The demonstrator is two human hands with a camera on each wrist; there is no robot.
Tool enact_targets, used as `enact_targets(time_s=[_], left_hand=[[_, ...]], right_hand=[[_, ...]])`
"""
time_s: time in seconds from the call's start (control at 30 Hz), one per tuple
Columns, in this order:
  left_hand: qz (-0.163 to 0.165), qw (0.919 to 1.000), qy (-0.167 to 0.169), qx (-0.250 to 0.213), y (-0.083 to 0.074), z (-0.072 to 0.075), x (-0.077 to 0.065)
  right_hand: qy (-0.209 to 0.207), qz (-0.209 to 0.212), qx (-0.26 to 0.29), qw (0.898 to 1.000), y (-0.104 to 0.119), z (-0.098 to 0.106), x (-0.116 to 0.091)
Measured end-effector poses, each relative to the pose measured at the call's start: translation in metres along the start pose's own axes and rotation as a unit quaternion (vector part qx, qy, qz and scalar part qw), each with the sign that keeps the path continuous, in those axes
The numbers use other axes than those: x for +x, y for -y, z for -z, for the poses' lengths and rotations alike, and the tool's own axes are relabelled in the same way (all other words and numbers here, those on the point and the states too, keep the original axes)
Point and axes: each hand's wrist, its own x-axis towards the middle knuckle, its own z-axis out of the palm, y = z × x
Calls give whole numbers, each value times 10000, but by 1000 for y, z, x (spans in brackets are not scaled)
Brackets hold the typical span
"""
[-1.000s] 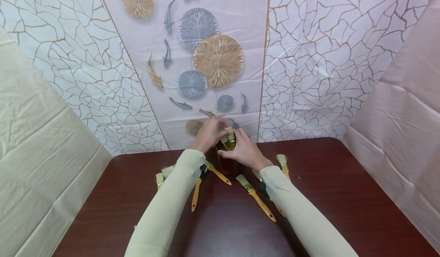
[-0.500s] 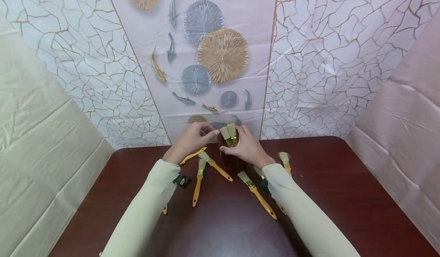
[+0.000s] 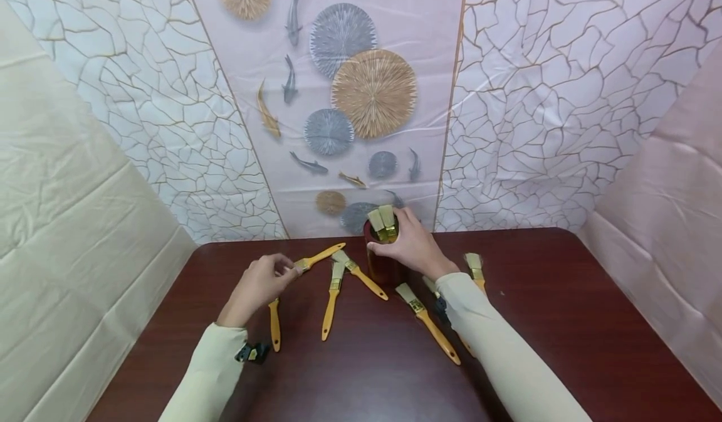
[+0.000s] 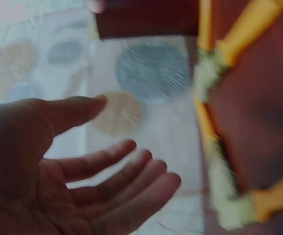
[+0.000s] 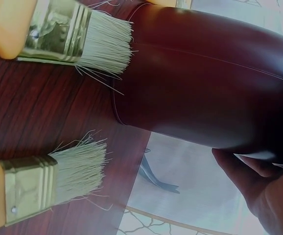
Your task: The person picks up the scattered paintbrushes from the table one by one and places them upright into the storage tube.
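A dark red cylindrical holder (image 3: 381, 270) stands upright near the table's back edge. My right hand (image 3: 414, 246) holds it near the rim, thumb and fingers around it. Two paintbrushes (image 3: 387, 218) stand inside, bristles up. To the left, my left hand (image 3: 259, 287) hovers over the table with nothing in its grasp; the left wrist view shows its thumb and fingers apart. Close to that hand lie a paintbrush (image 3: 326, 254) with a yellow handle and a second brush (image 3: 275, 328) whose bristle end is hidden. In the right wrist view, the holder's side (image 5: 200, 78) fills the upper right.
Between the left hand and holder lie more paintbrushes, one straight (image 3: 331, 303) and one slanted (image 3: 366, 281). On the right are a brush (image 3: 431, 331), another (image 3: 476, 270) and one partly under the sleeve. A patterned cloth wall (image 3: 361, 177) rises behind the dark table (image 3: 361, 372).
My left hand has come away from the brushes in the holder and moved left and nearer, over the brushes lying there. The right hand has stayed at the holder.
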Motion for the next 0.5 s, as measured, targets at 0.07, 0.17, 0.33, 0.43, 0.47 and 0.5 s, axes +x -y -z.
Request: enact_targets(time_s=[0.07, 0.17, 0.33, 0.43, 0.47, 0.5], left_hand=[[242, 9997, 45, 60, 15, -4, -3], [585, 9981, 167, 22, 34, -7, -7], [979, 9937, 365, -408, 64, -12, -7], [1130, 9909, 373, -623, 74, -17, -6], [1188, 9901, 356, -653, 75, -18, -6], [1254, 9893, 313, -669, 77, -19, -5]], right_hand=[[-13, 11, -14, 10000, -1, 1, 0], [1, -8, 15, 10000, -2, 2, -1], [9, -62, 55, 10000, -2, -1, 0], [32, -68, 41, 10000, -1, 0, 1], [40, -63, 44, 10000, 0, 0, 1], [39, -47, 50, 10000, 1, 1, 1]])
